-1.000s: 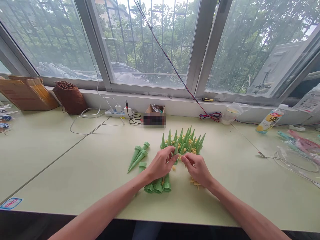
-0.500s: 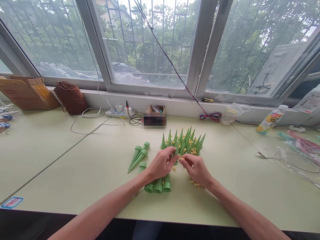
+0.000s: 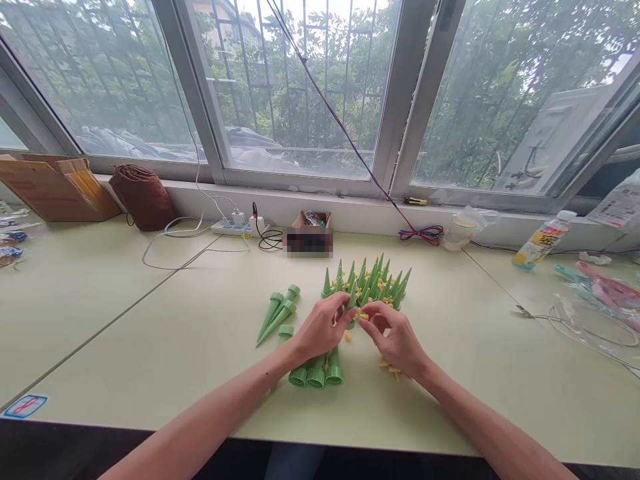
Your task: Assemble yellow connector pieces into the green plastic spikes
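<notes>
My left hand (image 3: 323, 327) is closed around a pointed green plastic spike (image 3: 352, 295), which stands tip up. Against its side, my right hand (image 3: 396, 335) pinches a small yellow plastic piece (image 3: 363, 317). Just beyond both hands, several green spikes (image 3: 374, 285) stand point up in a group, with small yellow parts among them. Three spikes (image 3: 273, 308) lie to the left of my left hand. More spikes (image 3: 316, 378), partly hidden by my left wrist, lie with their wide open ends toward me. A loose yellow piece (image 3: 348, 337) and a few more yellow pieces (image 3: 391, 367) are near my right hand.
A small open box (image 3: 311, 220), a power strip (image 3: 235, 227) and cables are along the back by the window. A brown drawstring bag (image 3: 143, 197) and a cardboard box (image 3: 57, 190) stand at left. A bottle (image 3: 544, 241) and pink and teal items (image 3: 603, 283) are at right.
My right fingers have shifted slightly at the spike, and more of the yellow piece shows between the hands. My left hand has barely moved.
</notes>
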The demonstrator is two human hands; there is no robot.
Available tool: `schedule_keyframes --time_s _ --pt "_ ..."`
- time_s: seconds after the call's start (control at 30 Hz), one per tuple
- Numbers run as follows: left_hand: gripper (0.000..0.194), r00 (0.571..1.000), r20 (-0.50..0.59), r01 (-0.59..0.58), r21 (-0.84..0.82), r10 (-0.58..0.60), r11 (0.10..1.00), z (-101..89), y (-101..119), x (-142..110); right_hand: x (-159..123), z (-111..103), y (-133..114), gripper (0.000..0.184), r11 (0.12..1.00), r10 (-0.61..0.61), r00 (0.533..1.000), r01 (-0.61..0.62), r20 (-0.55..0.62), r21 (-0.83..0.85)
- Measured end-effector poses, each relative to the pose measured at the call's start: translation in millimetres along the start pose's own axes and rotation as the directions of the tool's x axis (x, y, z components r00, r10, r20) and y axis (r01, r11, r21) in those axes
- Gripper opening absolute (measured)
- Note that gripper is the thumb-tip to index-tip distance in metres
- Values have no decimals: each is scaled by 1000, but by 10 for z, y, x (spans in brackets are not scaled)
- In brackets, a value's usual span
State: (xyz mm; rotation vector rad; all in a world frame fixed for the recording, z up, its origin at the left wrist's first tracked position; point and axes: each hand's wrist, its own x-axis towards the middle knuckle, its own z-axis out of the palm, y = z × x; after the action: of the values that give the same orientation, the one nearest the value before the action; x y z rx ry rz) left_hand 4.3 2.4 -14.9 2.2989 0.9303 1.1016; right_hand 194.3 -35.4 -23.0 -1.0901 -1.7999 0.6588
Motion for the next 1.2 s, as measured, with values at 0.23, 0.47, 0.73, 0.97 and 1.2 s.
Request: schedule_keyframes --time_s 0.23,0.47,0.73,0.97,1.2 --pt "11 1000 5 1 7 -1 1000 7 -17 -10 16 19 33 24 1000 -13 1000 13 11 -26" --pt "11 1000 0 -6 -1 6 1000 17 -38 -15 1 29 66 28 999 7 1000 -6 20 -32" --pt "10 999 23 -47 0 47 999 -10 -13 -12 13 19 76 35 998 -16 1000 17 24 -54" --pt "12 999 5 -53 -12 53 999 -10 -1 -11 7 24 94 38 998 -26 999 27 27 -63" --pt "13 997 0 -82 -5 82 997 -14 11 -11 8 19 78 41 997 -34 999 35 24 -74"
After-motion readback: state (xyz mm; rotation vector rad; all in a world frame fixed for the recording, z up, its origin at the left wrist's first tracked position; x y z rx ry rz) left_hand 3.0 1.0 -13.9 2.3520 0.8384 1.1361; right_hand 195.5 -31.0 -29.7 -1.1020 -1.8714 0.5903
